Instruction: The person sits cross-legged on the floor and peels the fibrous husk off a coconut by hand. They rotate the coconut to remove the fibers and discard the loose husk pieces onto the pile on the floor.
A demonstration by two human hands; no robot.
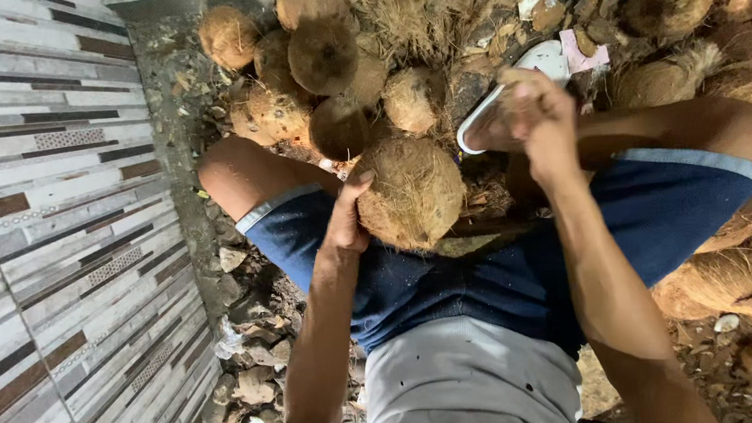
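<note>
While the husked coconut [410, 190] is steadied between the knees, just above the blue shorts [454, 277], it is held by the left hand [347, 223], whose fingers [357, 186] are spread narrowly against its fibrous left side. The right hand [542, 124] is raised beside it, its fingers closed around the handle of a curved blade [511, 91]. For a clean stroke, the left hand should be kept low on the shell, well off the blade's line. The nut should be seated firmly, judging by its rounded base. Loose coconuts [317, 53] and husk scraps lie on the ground [254, 376] beyond.
</note>
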